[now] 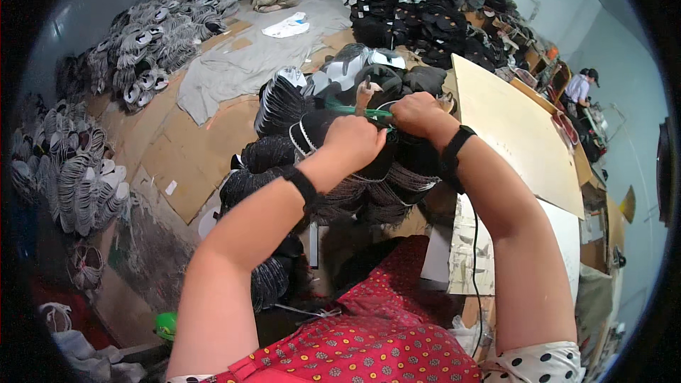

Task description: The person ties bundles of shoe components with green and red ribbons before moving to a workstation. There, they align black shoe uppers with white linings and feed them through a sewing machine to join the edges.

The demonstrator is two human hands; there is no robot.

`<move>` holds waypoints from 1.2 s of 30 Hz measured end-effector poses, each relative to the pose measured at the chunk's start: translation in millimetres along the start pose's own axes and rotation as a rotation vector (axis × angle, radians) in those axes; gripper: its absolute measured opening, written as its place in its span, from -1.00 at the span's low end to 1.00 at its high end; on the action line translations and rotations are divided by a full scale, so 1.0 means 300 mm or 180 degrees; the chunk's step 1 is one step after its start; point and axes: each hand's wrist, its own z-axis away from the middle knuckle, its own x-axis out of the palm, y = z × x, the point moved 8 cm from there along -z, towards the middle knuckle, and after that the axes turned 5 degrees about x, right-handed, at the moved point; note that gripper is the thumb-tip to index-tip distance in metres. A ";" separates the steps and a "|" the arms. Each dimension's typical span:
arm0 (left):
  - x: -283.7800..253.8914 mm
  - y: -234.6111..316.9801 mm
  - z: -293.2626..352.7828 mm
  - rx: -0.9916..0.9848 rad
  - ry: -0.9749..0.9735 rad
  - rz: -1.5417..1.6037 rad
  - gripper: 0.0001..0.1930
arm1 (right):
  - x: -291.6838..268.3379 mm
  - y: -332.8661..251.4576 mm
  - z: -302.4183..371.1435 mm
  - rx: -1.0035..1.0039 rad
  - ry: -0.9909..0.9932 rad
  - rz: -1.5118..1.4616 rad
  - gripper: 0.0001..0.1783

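My left hand (pixel 355 143) and my right hand (pixel 424 115) are both closed, close together above a heap of dark, flat shoe-part bundles (pixel 369 170). A green strip (pixel 360 110) runs between them, and both hands seem to grip it. My fingertips are partly hidden. A tan upright piece (pixel 365 95) stands just beyond my left hand. White cord (pixel 303 138) loops around the dark bundle beside that hand. More stacked black pieces (pixel 280 103) lie to the left, and grey-white pieces (pixel 342 71) sit behind.
A pale board (pixel 518 128) stands close on the right. Grey bundles (pixel 159 42) pile up at the far left, dark ones (pixel 418 18) at the back. Cardboard (pixel 177 163) and a grey cloth (pixel 234 74) cover the floor. Another person (pixel 578 92) works at the far right.
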 end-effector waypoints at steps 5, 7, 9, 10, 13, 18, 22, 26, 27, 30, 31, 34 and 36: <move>-0.030 -0.013 0.008 -0.0220 0.1033 0.1536 -0.61 | 0.004 0.075 -0.032 0.1003 0.0149 -0.0628 -0.60; -0.001 -0.027 -0.018 -0.0560 0.0951 0.1899 -0.63 | -0.010 0.102 -0.040 0.1380 0.0200 -0.1839 -0.56; 0.025 -0.042 -0.040 -0.0874 0.0832 0.1934 -0.63 | 0.003 0.114 -0.027 0.1719 0.0029 -0.3531 -0.52; 0.039 -0.039 -0.058 -0.0817 0.0615 0.1745 -0.64 | 0.036 0.103 -0.002 0.2034 -0.0116 -0.5045 -0.61; 0.078 -0.034 -0.099 -0.0650 0.0547 0.3029 -0.66 | 0.070 0.111 0.100 0.2490 -0.0276 -0.6248 -0.73; 0.175 -0.014 -0.128 -0.0720 -0.0601 0.3143 -0.82 | 0.107 0.083 0.162 0.2447 0.0141 -0.8577 -0.71; 0.108 0.001 -0.123 -0.0001 -0.0332 0.3081 -0.84 | 0.094 0.043 0.124 0.2517 0.0599 -0.9452 -0.64; 0.030 -0.050 -0.078 -0.0130 0.0348 0.1943 -0.87 | -0.005 0.091 0.174 0.2188 0.1898 -0.7187 -0.71; 0.021 -0.045 -0.074 -0.0116 0.0373 0.1614 -0.87 | -0.080 0.121 0.220 0.1978 0.2371 -0.5749 -0.74; 0.040 -0.023 -0.079 -0.0406 0.0034 0.0802 -0.87 | -0.305 0.060 0.321 0.1109 0.3356 -0.1749 -0.69; 0.044 -0.018 -0.085 -0.0516 -0.0085 0.0691 -0.86 | -0.311 0.044 0.320 0.0978 0.3305 -0.1501 -0.66; 0.050 -0.006 -0.098 -0.0718 -0.0582 0.0440 -0.86 | -0.292 0.026 0.314 0.0889 0.3193 -0.1062 -0.51; 0.005 0.010 -0.071 -0.0625 -0.0239 0.0458 -0.89 | -0.207 0.011 0.232 0.0496 0.2133 -0.1979 -0.51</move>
